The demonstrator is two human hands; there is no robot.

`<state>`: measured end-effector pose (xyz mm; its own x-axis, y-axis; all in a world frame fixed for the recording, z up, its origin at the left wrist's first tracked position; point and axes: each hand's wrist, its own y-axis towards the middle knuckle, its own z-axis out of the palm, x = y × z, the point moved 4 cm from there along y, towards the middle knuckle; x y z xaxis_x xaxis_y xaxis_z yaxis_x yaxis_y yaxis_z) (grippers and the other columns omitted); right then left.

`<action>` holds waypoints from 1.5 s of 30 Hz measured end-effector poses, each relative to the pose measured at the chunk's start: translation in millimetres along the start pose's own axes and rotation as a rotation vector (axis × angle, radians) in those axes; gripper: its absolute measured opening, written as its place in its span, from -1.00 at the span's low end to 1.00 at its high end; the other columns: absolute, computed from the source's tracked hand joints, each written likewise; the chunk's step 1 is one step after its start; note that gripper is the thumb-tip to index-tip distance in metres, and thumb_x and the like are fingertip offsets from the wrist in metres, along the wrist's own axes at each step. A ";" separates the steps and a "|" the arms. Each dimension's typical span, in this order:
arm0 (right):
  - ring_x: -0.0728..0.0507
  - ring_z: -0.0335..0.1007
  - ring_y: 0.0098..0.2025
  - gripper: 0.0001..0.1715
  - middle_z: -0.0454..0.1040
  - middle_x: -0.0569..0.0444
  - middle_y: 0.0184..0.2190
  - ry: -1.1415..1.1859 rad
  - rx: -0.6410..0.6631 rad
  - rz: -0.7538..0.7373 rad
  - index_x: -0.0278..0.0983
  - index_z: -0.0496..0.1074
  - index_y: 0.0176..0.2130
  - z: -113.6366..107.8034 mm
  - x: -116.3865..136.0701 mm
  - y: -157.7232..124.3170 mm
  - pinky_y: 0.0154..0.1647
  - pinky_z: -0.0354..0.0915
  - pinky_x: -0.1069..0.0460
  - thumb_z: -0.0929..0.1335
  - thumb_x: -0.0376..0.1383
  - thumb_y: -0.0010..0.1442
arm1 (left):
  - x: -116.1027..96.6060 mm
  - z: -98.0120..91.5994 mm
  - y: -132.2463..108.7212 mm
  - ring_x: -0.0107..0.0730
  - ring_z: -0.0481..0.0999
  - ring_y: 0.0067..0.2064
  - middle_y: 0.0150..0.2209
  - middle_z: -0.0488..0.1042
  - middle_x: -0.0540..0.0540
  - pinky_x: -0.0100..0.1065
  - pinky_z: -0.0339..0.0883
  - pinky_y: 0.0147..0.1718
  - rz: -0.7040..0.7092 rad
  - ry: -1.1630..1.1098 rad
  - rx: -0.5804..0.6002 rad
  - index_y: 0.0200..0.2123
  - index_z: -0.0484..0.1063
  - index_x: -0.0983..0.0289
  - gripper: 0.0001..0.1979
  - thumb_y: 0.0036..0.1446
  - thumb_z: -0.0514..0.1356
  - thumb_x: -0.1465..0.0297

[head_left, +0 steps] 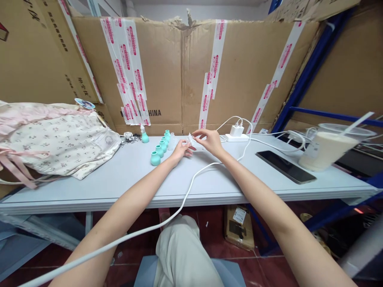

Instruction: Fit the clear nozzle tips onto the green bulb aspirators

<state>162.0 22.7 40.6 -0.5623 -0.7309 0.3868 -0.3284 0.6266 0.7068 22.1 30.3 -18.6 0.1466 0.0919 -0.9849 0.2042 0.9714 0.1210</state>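
At the middle of the table, my right hand (209, 140) pinches a small clear plastic piece (190, 139) with thumb and fingertips. My left hand (182, 150) meets it from the other side, fingers curled at the piece's lower end; its exact kind is too small to tell. To the left of my hands, several mint-green squeeze bulbs (155, 158) with open tops stand in a row. More clear plastic parts (171, 142) are beside them, partly hidden by my left hand. Farther back, one green bulb (145, 137) carries a clear tip.
A white cable (191, 187) crosses the table's front edge and my lap. A white charger (236, 131), a phone (285, 166) and a drink cup with straw (327, 147) are on the right. A floral bag (60, 139) and keys (130, 138) lie left. Cardboard (167, 79) walls the back.
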 end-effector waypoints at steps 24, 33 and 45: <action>-0.12 0.41 -0.29 -0.80 0.53 0.02 -0.36 0.367 0.030 -0.060 -0.24 0.57 -0.32 16.6 -10.7 -3.8 -0.23 0.25 0.00 0.45 -0.18 0.04 | 4.1 -4.2 -0.8 -0.55 0.40 -0.51 -0.30 0.46 0.15 -0.43 0.28 -0.45 -0.059 -0.016 0.315 0.04 0.22 0.36 -0.53 0.06 0.22 0.36; -0.11 0.39 -0.31 -0.82 0.52 0.03 -0.38 0.409 0.099 -0.053 -0.26 0.57 -0.36 17.1 -10.1 -3.8 -0.25 0.24 0.02 0.47 -0.21 0.00 | 2.2 -3.7 -4.4 -0.49 0.39 -0.46 -0.31 0.45 0.17 -0.45 0.22 -0.48 -0.148 -0.090 0.430 0.01 0.24 0.38 -0.54 0.00 0.17 0.39; -0.10 0.32 -0.33 -0.82 0.50 0.06 -0.37 0.127 0.053 -0.138 -0.25 0.55 -0.37 15.4 -11.0 -3.2 -0.30 0.16 0.02 0.44 -0.18 0.08 | 2.9 -4.0 0.4 -0.52 0.35 -0.50 -0.36 0.41 0.12 -0.47 0.20 -0.49 -0.076 0.071 0.381 0.10 0.20 0.34 -0.46 0.18 0.02 0.09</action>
<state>157.6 32.9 24.9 -0.4098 -0.8373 0.3621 -0.4373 0.5286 0.7276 18.7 31.8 -21.9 0.0524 0.0510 -0.9973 0.5585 0.8264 0.0716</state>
